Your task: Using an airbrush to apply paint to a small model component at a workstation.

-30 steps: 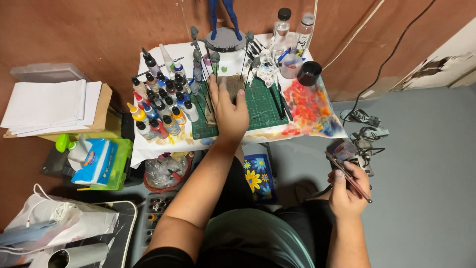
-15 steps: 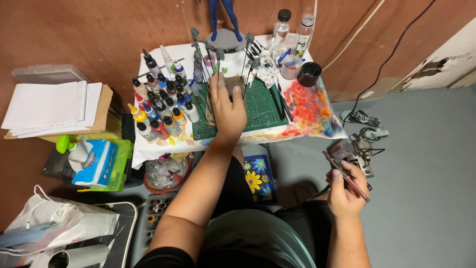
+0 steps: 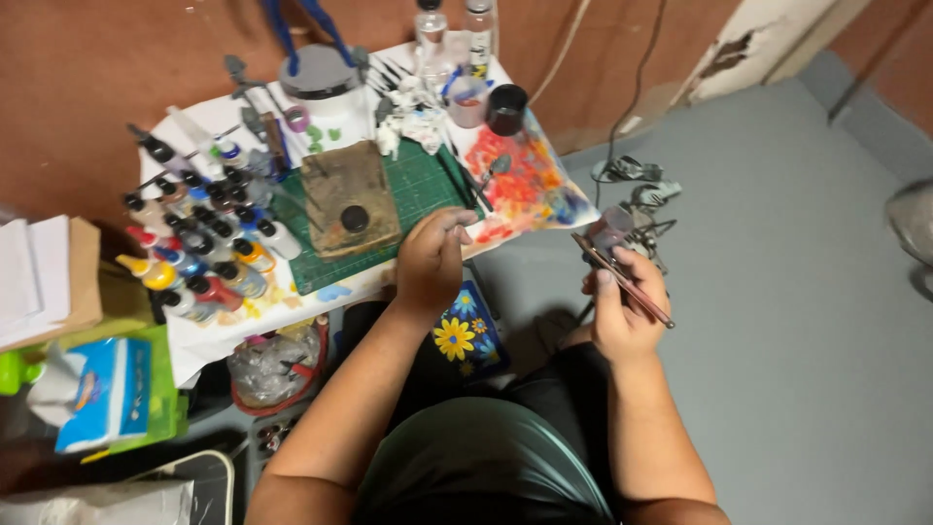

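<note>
Hands at a cluttered hobby table (image 3: 209,335): the left hand (image 3: 431,261) has drawn back from the middle of the green cutting mat (image 3: 413,190) to the table's near edge, fingers curled, whether pinching something small cannot be told; the stained wooden block (image 3: 348,197) it had covered now lies bare, one dark cap on top. The right hand (image 3: 622,306) stays off to the side over the grey floor, fingers wrapped around one airbrush (image 3: 622,275). Counted: one mat, one block, two clear bottles (image 3: 452,24) at the back, well over a dozen paint dropper bottles (image 3: 194,253).
</note>
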